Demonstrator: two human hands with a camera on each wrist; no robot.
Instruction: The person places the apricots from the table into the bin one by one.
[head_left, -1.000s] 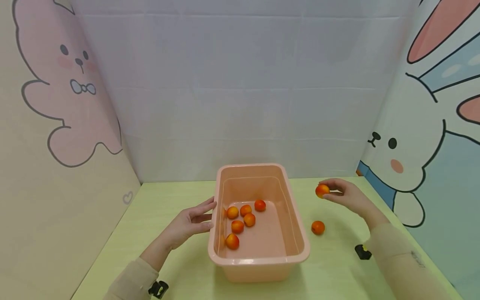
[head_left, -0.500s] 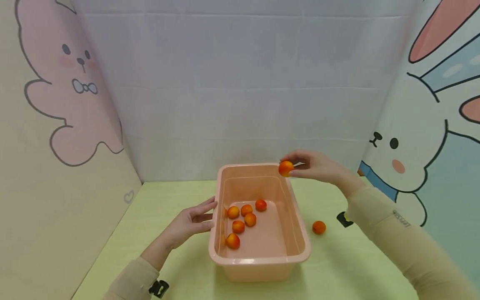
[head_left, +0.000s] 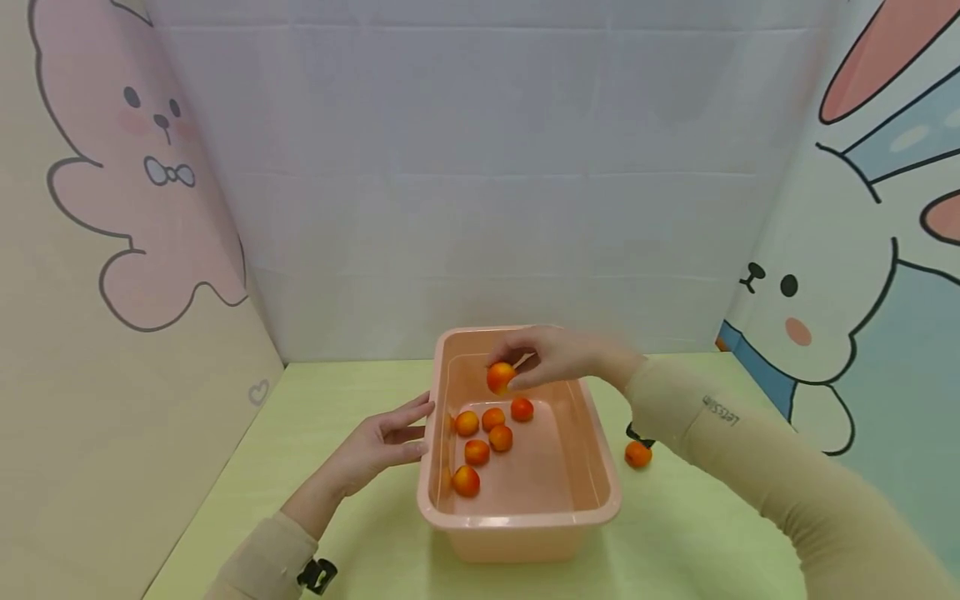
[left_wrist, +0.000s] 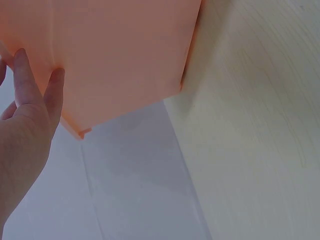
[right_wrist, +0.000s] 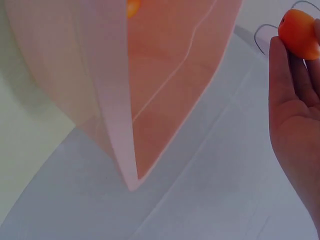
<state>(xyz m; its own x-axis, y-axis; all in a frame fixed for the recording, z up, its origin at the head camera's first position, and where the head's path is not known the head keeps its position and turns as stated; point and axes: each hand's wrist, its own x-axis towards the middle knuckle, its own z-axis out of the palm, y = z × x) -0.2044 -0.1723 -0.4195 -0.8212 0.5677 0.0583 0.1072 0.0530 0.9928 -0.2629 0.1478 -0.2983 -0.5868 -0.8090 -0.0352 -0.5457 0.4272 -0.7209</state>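
Note:
My right hand (head_left: 558, 357) is over the back part of a peach-coloured plastic bin (head_left: 517, 522), pinching a small round orange-red fruit (head_left: 501, 378) between thumb and fingertips. The right wrist view also shows this fruit (right_wrist: 299, 34), with a dark spot at one end. Several similar fruits, among them one fruit (head_left: 466, 481) near the front, lie on the bin's floor toward its left side. My left hand (head_left: 378, 447) touches the bin's left side near the rim, its fingers fairly straight. In the left wrist view, the fingers (left_wrist: 52, 95) rest against the outer wall (left_wrist: 120, 55).
One more fruit (head_left: 638, 455) lies on the pale green table (head_left: 360, 542) right of the bin, below the right forearm. A plain light backdrop (head_left: 487, 167) stands behind, with cartoon-printed panels at both sides.
My right hand has carried the fruit leftward from above the table at right, over the right rim, then lower into the space above the bin. The left hand and bin have stayed put.

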